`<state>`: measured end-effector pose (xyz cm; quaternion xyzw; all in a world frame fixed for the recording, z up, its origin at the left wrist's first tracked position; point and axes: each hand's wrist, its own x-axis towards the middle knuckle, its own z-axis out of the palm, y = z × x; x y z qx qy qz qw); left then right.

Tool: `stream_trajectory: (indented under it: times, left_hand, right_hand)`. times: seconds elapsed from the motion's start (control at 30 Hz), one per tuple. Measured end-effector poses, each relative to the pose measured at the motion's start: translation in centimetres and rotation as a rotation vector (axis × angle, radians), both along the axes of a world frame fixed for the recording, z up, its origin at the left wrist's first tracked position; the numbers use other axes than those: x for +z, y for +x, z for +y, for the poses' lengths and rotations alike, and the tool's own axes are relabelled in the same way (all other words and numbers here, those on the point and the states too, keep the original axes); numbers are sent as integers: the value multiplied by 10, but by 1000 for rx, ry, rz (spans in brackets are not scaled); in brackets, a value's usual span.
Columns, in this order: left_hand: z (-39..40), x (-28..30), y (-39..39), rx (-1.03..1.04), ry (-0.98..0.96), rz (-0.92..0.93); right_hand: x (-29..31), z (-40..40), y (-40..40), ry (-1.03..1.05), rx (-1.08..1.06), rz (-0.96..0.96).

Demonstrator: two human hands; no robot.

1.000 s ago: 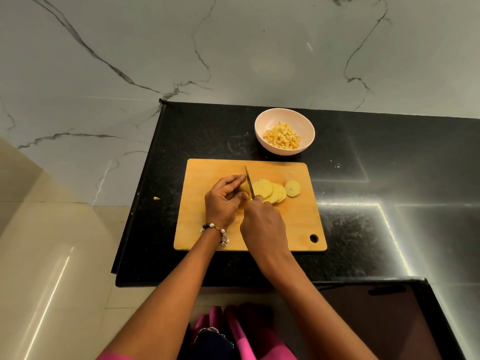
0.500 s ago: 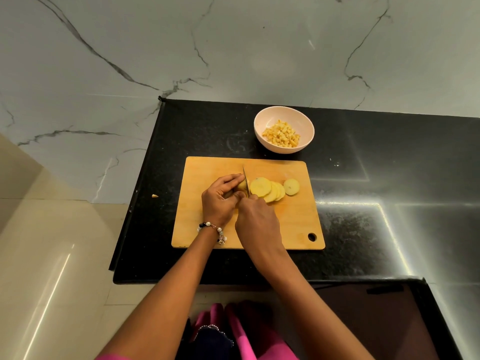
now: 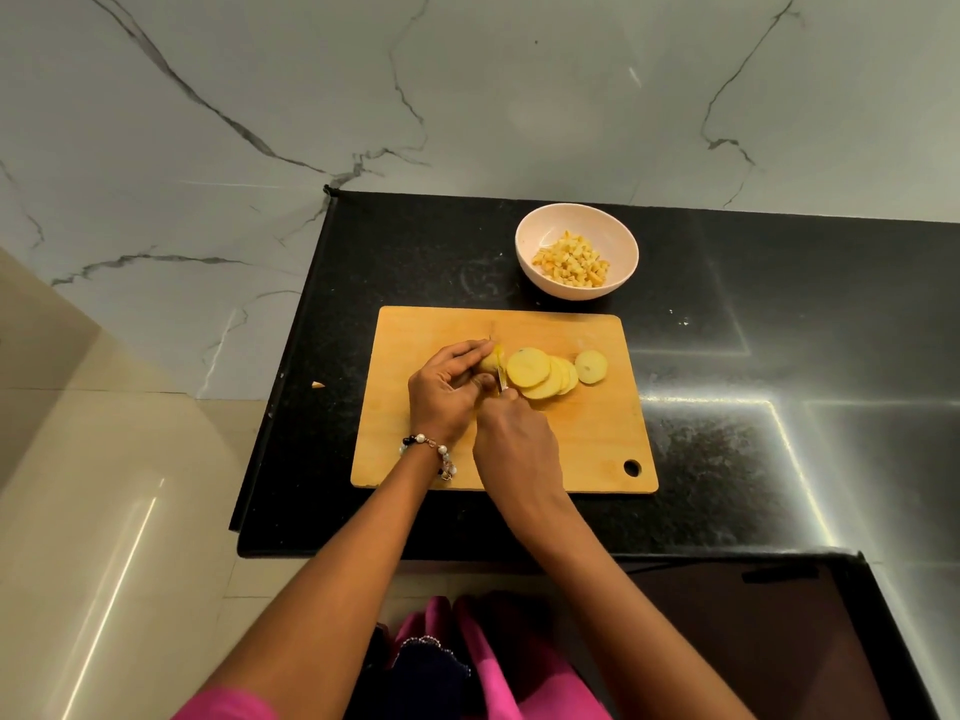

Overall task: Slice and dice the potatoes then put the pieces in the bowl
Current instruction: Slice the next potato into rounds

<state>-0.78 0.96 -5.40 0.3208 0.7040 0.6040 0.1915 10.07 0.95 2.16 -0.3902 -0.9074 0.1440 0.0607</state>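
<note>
Potato (image 3: 489, 362), the uncut end of it, lies on the board (image 3: 415, 356) under the curled fingers of the left hand (image 3: 445, 394); fingertips press down on its top and the thumb tucks against its near side, so the grip is closed round it; the wrist, with a bead bracelet (image 3: 428, 452), rests low over the board's near left part. Right hand (image 3: 517, 441) sits just behind and right of those fingers, knuckles up, fist wrapped round the knife (image 3: 501, 374) handle, which the hand hides; only the thin blade shows, running away from the fist, set down into the potato just right of the left fingertips. Both forearms reach in from the bottom edge and converge at the cut.

Slices (image 3: 545, 376) lie just right of the blade: one large round leans nearest it, about three more overlap behind it, though the exact count in the stack is hard to tell; one slice (image 3: 591, 366) lies flat alone farther right. One bowl (image 3: 576, 228) stands beyond the fingers, off the board's far edge, on the black counter (image 3: 779, 330); it holds a heap of small dice (image 3: 570, 265), too many to count. One small scrap (image 3: 318, 385) lies on the counter well left of the left hand.
</note>
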Motion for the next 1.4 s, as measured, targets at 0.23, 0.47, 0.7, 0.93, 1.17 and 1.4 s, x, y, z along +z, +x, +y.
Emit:
stream_trajectory:
  times: [0.23,0.47,0.7,0.93,1.17,1.4]
  left_hand:
    - [-1,0,0,2,-11,32]
    - [0,-1,0,11,-53,60]
    - [0,0,0,20,-86,58]
    - [-1,0,0,32,-95,86]
    - [-1,-2,5,46,-68,202]
    - [-1,-2,10,34,-77,257]
  right_hand:
    - [-14,-1,5,-16,4,-35]
    - [-34,-14,19,-49,-30,-111]
    - [-35,-20,31,-54,-38,-131]
    - [-47,1,18,-110,-145,31]
    - [-47,14,39,-373,-317,455]
    - [-35,29,52,-829,-477,743]
